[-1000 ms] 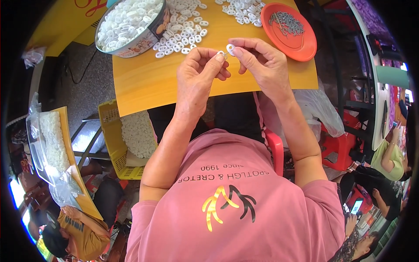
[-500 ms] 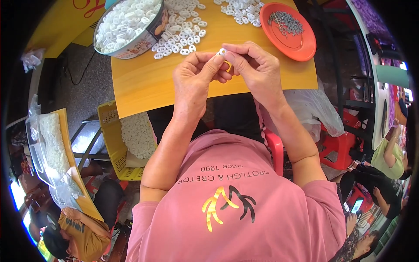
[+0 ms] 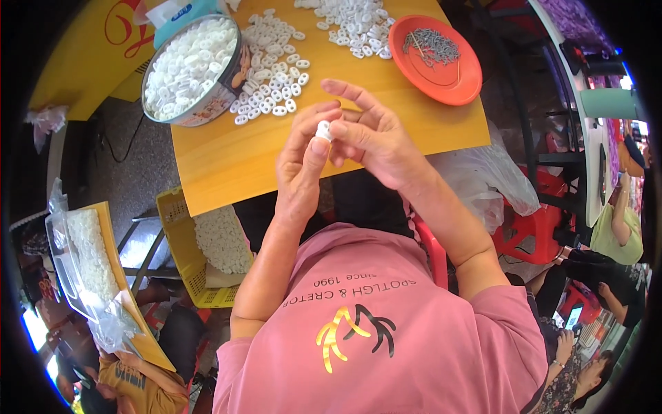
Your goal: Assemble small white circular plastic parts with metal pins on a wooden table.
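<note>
Above the near part of the yellow table (image 3: 227,169), a small white plastic piece with two holes (image 3: 323,128) is pinched upright between the thumb and fingers of my left hand (image 3: 302,159). My right hand (image 3: 376,141) comes in from the right, its thumb tip against the piece. Its index finger is raised and stretched out, apart from the thumb, while the other fingers are partly hidden. Loose pieces of the same kind (image 3: 279,86) lie spread beyond my hands. To the far right, a red plate (image 3: 465,86) carries thin grey metal pins (image 3: 431,48).
A round tin (image 3: 200,114) heaped with white pieces stands far left, near a tissue pack (image 3: 183,17). Another pile (image 3: 352,27) lies at the back. Below the table's left side is a yellow crate (image 3: 179,234); a plastic bag (image 3: 493,186) hangs right. Other people sit on both sides.
Both hands have come down and left in the picture, closer to me. My right index finger has lifted off the piece, which stays in my left hand. The whole view has shifted slightly.
</note>
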Available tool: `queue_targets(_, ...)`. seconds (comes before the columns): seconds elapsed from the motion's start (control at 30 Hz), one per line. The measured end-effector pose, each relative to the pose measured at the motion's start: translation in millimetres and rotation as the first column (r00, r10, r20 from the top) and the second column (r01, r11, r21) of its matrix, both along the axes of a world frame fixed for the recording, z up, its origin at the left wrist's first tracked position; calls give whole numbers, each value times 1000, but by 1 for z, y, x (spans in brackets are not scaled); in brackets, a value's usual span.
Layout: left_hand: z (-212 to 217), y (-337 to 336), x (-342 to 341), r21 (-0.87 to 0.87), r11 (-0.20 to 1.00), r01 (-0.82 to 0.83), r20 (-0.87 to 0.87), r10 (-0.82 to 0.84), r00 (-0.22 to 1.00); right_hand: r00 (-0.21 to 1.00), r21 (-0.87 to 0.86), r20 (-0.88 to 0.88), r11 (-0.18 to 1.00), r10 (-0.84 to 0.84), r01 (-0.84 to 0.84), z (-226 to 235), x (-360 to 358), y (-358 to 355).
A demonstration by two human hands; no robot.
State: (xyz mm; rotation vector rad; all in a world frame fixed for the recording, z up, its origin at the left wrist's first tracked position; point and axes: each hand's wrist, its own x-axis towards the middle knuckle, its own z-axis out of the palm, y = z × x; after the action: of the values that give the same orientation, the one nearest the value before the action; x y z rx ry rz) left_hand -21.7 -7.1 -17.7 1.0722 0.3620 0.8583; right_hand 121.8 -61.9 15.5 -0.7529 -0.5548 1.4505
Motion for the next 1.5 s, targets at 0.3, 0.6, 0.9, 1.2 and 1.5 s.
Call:
queue_targets(0.3,1,-3,2,-15,997,-82,80,83,993,999,-4,-17,1000,-31,31,-7,-12,1)
queue_targets(0.6,3,7,-16,-83,993,-86,27,89,996,987,-11,159,1000,-18,20,0,-20,13)
queue_targets(0.9,-2,27,-138,292,625,-724,-341,775,532,-361,307,907,926,-215,219,-29,66,41)
queue_targets(1.2,-109,17,-280,353,559,-750,-708,684,177,-444,181,893,962,-74,203,-33,67,42)
queue_targets(1.5,-35,14,-194,538,547,-641,-484,823,296,-337,297,915,936,-222,190,-34,67,39)
